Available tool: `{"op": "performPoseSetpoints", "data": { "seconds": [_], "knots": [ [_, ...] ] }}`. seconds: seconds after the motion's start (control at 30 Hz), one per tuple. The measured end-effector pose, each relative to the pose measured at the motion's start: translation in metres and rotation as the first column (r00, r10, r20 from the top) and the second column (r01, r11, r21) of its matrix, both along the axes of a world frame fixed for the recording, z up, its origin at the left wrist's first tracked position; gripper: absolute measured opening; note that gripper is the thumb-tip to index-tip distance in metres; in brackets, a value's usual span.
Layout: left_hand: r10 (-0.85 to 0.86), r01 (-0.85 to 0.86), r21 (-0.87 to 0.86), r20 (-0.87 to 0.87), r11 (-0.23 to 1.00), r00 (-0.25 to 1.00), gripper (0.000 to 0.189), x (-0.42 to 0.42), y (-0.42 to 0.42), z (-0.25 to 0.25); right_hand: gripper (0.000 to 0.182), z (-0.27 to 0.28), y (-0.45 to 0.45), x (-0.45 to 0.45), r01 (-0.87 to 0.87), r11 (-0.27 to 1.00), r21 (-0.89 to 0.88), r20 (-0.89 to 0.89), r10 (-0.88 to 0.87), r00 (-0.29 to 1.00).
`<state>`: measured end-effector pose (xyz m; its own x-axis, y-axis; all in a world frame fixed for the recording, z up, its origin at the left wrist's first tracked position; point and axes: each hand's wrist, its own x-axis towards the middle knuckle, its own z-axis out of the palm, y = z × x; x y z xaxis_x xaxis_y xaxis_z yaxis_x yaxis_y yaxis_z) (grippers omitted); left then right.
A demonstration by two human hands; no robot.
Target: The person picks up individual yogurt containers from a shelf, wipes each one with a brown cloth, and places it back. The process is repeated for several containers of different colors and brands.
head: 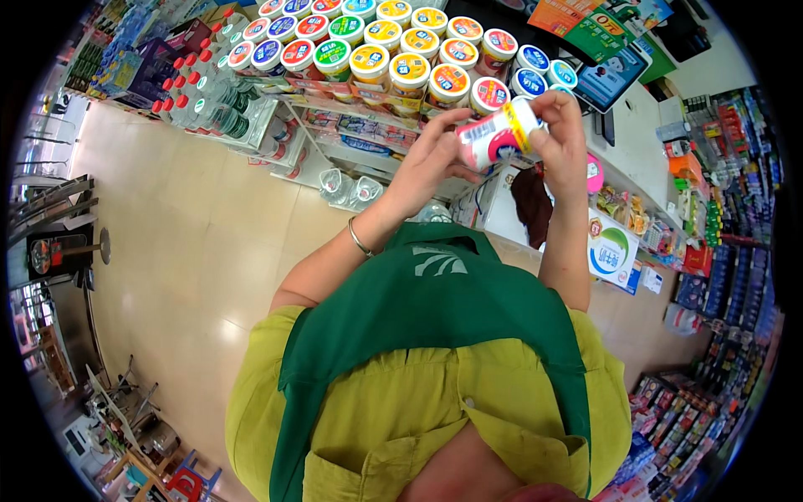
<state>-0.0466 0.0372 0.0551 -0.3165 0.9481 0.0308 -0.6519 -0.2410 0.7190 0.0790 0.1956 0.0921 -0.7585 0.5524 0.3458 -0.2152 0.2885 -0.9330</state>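
Observation:
A white and pink plastic tub (492,139) with a yellow band and a barcode lies tilted between my two hands. My left hand (433,157) holds its pink end, with fingers around it. My right hand (559,141) grips the other end, near the yellow band. Just beyond the hands stand rows of similar tubs (409,70) with round lids in yellow, red, blue and green, packed side by side on top of a display shelf.
Red-capped bottles (219,116) stand on a shelf at the left. To the right are a counter (637,147) with a tablet screen (611,75), a printed milk carton box (611,248) and snack racks. Large clear jugs (351,188) rest low by the shelf. Tiled floor (182,219) lies at my left.

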Motion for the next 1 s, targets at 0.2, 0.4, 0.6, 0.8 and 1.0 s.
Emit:
{"op": "performPoseSetpoints", "data": {
  "seconds": [0.2,0.4,0.6,0.8,1.0],
  "knots": [
    [0.072,-0.071,0.015,-0.341,0.997,0.937,0.039,0.015,-0.006,-0.011,0.059,-0.016,-0.025,0.020,-0.126,0.973,-0.195,-0.059,0.117,0.991],
    [0.133,-0.164,-0.039,-0.422,0.986,0.897,0.031,0.022,-0.007,-0.013,0.053,-0.021,-0.031,0.027,-0.146,0.984,-0.100,0.006,0.147,0.989],
    [-0.101,0.046,-0.262,-0.202,0.964,0.974,0.033,0.021,-0.009,-0.021,0.042,-0.021,-0.034,0.026,-0.145,0.967,-0.208,0.159,0.180,0.971],
    [-0.339,0.332,-0.334,0.039,0.882,0.940,0.060,0.024,-0.010,-0.024,0.030,-0.032,-0.035,0.016,-0.011,0.960,-0.279,0.314,0.102,0.944],
    [-0.365,0.387,-0.331,0.130,0.860,0.922,0.061,0.028,-0.009,-0.032,0.039,-0.040,-0.029,0.016,0.031,0.977,-0.213,0.423,0.064,0.904]
  ]
}}
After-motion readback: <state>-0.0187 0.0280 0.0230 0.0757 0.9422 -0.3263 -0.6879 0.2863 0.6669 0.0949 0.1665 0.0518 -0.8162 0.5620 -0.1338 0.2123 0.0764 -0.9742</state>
